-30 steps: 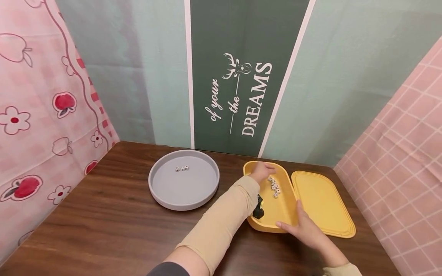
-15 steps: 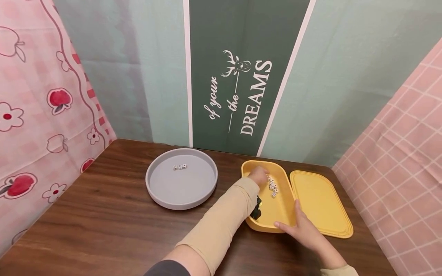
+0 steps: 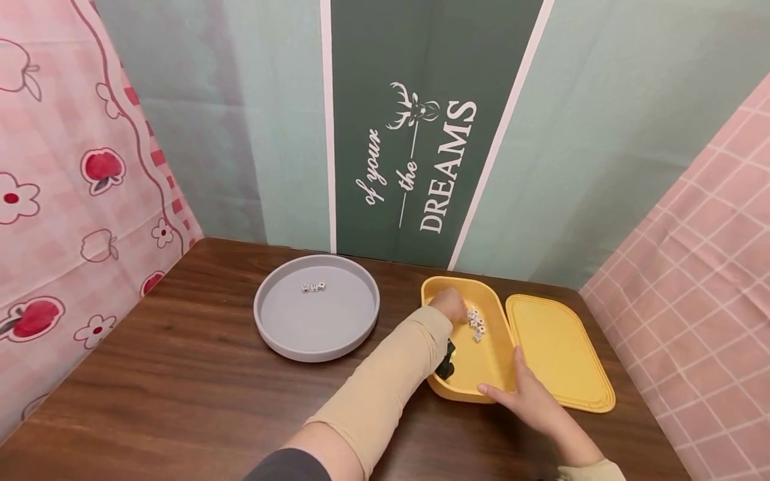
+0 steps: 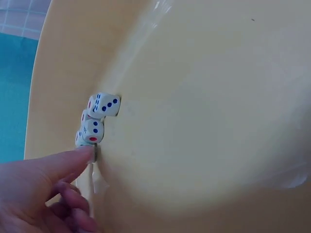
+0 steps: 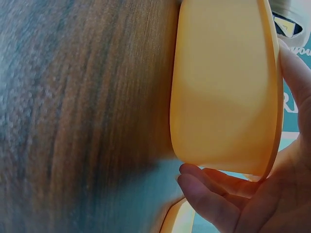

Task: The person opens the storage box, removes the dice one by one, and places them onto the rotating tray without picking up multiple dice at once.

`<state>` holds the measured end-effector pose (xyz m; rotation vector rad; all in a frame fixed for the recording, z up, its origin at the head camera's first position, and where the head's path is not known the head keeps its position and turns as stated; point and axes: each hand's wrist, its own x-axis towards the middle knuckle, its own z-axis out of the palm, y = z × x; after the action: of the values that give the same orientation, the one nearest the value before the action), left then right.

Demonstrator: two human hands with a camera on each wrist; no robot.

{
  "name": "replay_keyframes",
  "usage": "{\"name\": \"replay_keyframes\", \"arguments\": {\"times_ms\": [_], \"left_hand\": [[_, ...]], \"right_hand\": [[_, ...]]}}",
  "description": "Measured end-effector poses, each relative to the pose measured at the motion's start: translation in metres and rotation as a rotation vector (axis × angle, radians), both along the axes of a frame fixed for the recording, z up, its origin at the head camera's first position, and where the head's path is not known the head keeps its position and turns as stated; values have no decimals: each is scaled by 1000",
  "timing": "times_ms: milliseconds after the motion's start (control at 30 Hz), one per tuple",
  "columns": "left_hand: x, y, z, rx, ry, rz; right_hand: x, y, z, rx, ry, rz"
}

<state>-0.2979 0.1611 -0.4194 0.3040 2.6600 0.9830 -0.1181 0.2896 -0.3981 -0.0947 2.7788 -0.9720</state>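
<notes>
In the head view, the left hand point(image 3: 448, 305), fingers outstretched a second ago, now dips beside the dice point(image 3: 477, 327) on the floor of the box point(image 3: 478, 367). The left wrist view shows a fingertip touching them; whether it pinches one I cannot tell. In the right wrist view, the right hand point(image 5: 272, 179) grips the box's corner.

The person's left hand point(image 4: 46, 194) lies at eight o'clock, a fingertip point(image 4: 85, 155) touching the lowest of the white dice point(image 4: 92, 130) clustered at nine o'clock beside the yellow container's wall point(image 4: 63, 92). Blue-green cloth point(image 4: 17, 97) shows beyond, also at nine.
</notes>
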Motion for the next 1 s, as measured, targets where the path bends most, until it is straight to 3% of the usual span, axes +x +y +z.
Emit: {"name": "replay_keyframes", "arguments": {"times_ms": [233, 533, 1000], "left_hand": [[-2, 4, 10, 23, 53, -28], [3, -2, 34, 122, -30, 33], [8, -24, 57, 184, 41, -48]], "right_hand": [[0, 2, 3, 28, 16, 4], [1, 0, 2, 40, -5, 0], [1, 1, 4, 33, -37, 2]]}}
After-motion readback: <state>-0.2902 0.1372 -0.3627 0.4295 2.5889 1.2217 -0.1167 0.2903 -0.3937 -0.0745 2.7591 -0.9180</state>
